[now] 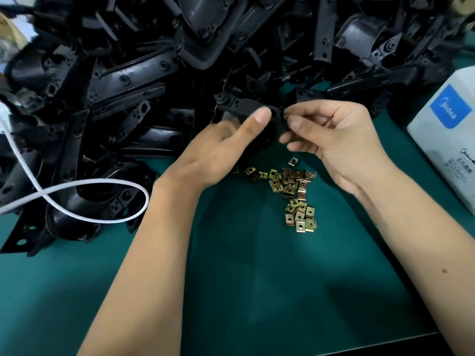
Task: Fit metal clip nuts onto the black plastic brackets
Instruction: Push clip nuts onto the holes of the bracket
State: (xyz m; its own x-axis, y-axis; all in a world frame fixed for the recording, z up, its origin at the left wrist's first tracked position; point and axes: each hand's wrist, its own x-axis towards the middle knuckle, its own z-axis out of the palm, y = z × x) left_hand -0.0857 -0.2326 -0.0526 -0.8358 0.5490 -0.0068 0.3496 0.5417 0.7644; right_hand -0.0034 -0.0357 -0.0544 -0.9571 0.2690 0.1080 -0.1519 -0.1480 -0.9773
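Work surface: green mat (257, 278) covering the lower and central frame; a dark edge strip shows at the lower right corner.

White cable (102, 181): enters from the left edge, forms a loop at centre left, lying partly on the mat.

White box (447, 140): at the right edge, resting on the mat, tilted in view. Blue label on its upper face, small printed text lower down, too small to read.

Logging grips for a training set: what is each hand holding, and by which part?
Both hold one black bracket: left hand grips its body, right hand pinches its right end. Any clip nut there is hidden.
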